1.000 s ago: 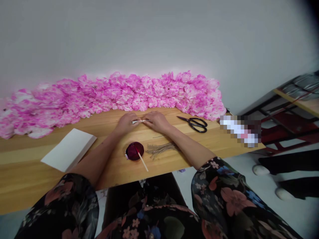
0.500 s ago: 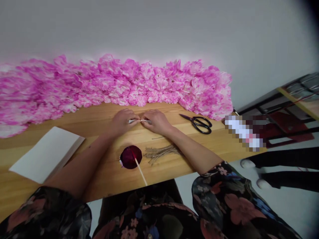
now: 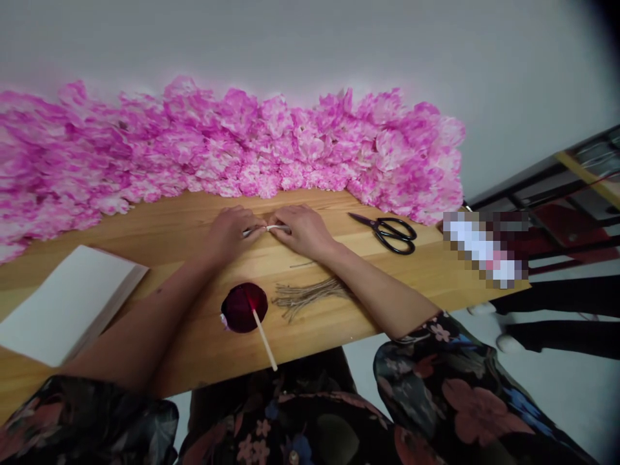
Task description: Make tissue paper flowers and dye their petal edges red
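Near the middle of the wooden table, my left hand (image 3: 232, 234) pinches one end of a thin white strip (image 3: 275, 227). My right hand (image 3: 303, 230) has its fingers closed on the other end, and the fingertips of both hands nearly meet. Nearer to me sits a round dish of dark red liquid (image 3: 243, 308) with a pale stick (image 3: 265, 340) leaning out over the table edge. A bundle of thin brown stems (image 3: 310, 295) lies to the right of the dish, partly behind my right forearm. Black-handled scissors (image 3: 390, 231) lie right of my right hand.
Pink flowers (image 3: 290, 145) form a long bank along the wall at the back of the table (image 3: 159, 240). A stack of white paper (image 3: 72, 303) lies at the left. Blurred-out items and a person's dark legs (image 3: 557, 336) are at the right.
The view has shifted a little. Both hands still hold the white strip, and slightly more of it shows between the fingertips.
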Demonstrator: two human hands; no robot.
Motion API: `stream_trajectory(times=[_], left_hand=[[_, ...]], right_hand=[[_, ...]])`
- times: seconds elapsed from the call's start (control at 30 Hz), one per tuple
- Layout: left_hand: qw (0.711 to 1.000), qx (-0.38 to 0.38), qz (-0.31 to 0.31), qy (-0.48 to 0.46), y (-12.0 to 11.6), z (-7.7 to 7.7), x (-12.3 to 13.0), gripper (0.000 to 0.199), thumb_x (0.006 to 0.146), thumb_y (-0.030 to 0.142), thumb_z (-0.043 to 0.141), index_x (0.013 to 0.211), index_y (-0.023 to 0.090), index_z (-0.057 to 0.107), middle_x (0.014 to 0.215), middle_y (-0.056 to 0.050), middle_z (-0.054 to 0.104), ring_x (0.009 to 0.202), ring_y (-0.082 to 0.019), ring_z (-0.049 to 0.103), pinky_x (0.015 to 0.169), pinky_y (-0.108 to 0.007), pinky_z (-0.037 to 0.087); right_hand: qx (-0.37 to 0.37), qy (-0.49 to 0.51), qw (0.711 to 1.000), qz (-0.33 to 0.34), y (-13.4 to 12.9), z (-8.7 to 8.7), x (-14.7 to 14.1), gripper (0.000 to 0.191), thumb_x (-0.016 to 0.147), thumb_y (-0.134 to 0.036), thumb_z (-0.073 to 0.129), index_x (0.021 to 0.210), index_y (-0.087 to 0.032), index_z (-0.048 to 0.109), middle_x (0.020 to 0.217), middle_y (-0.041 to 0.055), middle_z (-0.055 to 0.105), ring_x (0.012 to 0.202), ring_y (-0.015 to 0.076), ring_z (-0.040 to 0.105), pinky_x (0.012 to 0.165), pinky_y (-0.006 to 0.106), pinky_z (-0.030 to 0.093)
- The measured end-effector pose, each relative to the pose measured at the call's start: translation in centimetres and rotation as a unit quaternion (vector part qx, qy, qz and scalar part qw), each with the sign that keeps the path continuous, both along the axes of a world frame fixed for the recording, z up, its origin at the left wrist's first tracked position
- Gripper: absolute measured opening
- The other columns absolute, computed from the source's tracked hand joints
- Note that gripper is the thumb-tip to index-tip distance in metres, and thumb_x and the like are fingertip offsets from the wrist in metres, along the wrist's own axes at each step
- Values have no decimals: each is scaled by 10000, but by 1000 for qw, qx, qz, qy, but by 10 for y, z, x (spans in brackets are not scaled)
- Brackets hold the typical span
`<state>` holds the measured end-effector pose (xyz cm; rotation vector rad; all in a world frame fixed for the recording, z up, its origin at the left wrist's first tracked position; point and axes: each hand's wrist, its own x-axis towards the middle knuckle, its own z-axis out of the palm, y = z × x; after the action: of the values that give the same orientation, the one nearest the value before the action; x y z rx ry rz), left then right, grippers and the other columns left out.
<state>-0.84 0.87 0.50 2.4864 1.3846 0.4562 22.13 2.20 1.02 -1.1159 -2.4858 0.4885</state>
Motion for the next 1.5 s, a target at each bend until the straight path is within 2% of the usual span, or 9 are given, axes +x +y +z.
stream_trajectory(times=[0.27, 0.57, 0.87, 1.03, 1.1, 1.2, 1.27, 1.37, 1.5], left_hand=[[1000, 26, 8, -8, 2, -8, 0, 196, 1044, 324, 674, 984, 239, 840, 920, -80, 767, 955, -281, 653, 882, -425, 439], [997, -18, 51, 58, -8, 15, 2, 179, 1043, 280, 688, 965, 179, 813, 999, -101, 786, 1031, -304, 671, 977, -460, 445], [993, -18, 99, 69, -10, 22, -16, 136, 942, 207, 659, 923, 171, 789, 968, -103, 774, 983, -299, 641, 938, -454, 437], [995, -16, 90, 49, -5, 17, -26, 120, 945, 279, 715, 880, 193, 769, 908, -73, 759, 883, -252, 598, 886, -401, 434], [995, -16, 93, 23, -4, 13, -30, 129, 953, 299, 750, 944, 174, 778, 930, -66, 767, 870, -235, 585, 862, -376, 430], [994, 2, 105, -14, -3, 8, -32, 282, 980, 375, 781, 1150, 149, 784, 1063, -85, 798, 949, -244, 610, 885, -364, 445], [995, 17, 100, -17, -2, 6, -32, 351, 1007, 428, 768, 1222, 151, 780, 1164, -110, 805, 1043, -273, 636, 934, -382, 460], [997, 22, 73, -7, -2, 3, -28, 340, 1038, 438, 742, 1216, 153, 795, 1225, -128, 807, 1103, -293, 655, 975, -408, 468], [997, 28, 70, 2, -2, 0, -19, 246, 1016, 348, 745, 1179, 178, 818, 1203, -109, 812, 1100, -300, 672, 978, -430, 467]], right_hand=[[6, -16, 1000, 3, -2, 1, 0, 134, 1081, -246, 651, 1136, -208, 767, 1133, 108, 812, 1091, 290, 691, 987, 382, 430], [14, -66, 998, 0, 1, 4, 3, 148, 1111, -311, 675, 1108, -197, 769, 1157, 121, 808, 1103, 291, 692, 967, 380, 402], [-2, -49, 999, -10, 4, 7, 11, 170, 1115, -236, 616, 1184, -205, 769, 1212, 118, 801, 1146, 301, 695, 1010, 396, 409], [0, -59, 998, -21, 6, 6, 13, 178, 1113, -214, 598, 1170, -189, 765, 1201, 130, 797, 1123, 301, 697, 1019, 409, 418], [3, -53, 998, -19, 6, 6, 14, 168, 1110, -224, 610, 1157, -192, 769, 1186, 126, 799, 1120, 304, 695, 1010, 413, 424], [6, -28, 999, -15, 6, 5, 15, 171, 1085, -257, 684, 1210, -198, 786, 1235, 125, 803, 1176, 318, 687, 1006, 418, 445], [10, -9, 1000, -11, 6, 5, 16, 278, 1060, -290, 743, 1322, -204, 779, 1316, 132, 790, 1241, 330, 672, 1028, 427, 459], [17, 4, 1000, -5, 5, 4, 15, 383, 1045, -328, 779, 1411, -218, 760, 1385, 140, 769, 1307, 346, 646, 1068, 450, 470], [22, 10, 1000, 0, 5, 2, 11, 323, 1064, -324, 747, 1371, -226, 764, 1375, 133, 773, 1292, 335, 637, 1079, 454, 471]])
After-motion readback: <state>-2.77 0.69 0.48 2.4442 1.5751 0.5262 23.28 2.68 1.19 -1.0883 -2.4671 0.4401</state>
